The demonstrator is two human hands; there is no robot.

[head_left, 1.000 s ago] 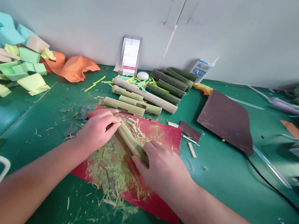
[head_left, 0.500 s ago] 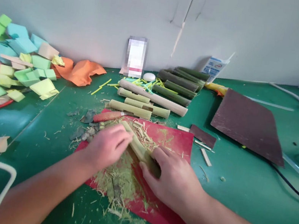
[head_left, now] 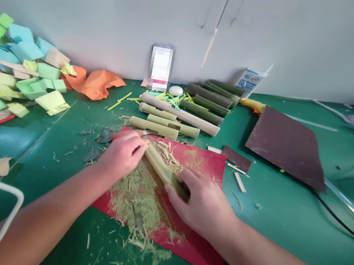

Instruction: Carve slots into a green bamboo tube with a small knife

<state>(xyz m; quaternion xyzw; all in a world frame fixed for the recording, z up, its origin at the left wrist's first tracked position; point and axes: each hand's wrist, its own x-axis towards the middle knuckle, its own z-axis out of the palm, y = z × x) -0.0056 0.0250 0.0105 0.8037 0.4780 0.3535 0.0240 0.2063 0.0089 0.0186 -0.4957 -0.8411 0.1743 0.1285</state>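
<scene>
My right hand point(head_left: 203, 203) is closed around the near end of a pale green bamboo tube point(head_left: 164, 168), which slants away to the left above a red sheet point(head_left: 208, 158). At its far end my left hand point(head_left: 122, 154) has its fingers pinched together, touching or very near the tip; what they hold, if anything, is hidden. Bamboo shavings and dust point(head_left: 137, 203) lie heaped on the sheet beneath. Behind my left hand, a tool's red handle point(head_left: 115, 136) is mostly covered.
Behind the sheet lie several cut bamboo pieces point(head_left: 153, 128), with darker tubes point(head_left: 209, 95) farther back. A phone point(head_left: 160, 68) leans on the wall. Folded papers point(head_left: 27, 51) pile up at left; a dark brown sheet point(head_left: 287, 145) lies right. A white frame point(head_left: 14, 209) stands near left.
My left hand has slid left and away from me, towards the tube's far end, uncovering more of the tube. My right hand keeps its grip. The view has shifted slightly.
</scene>
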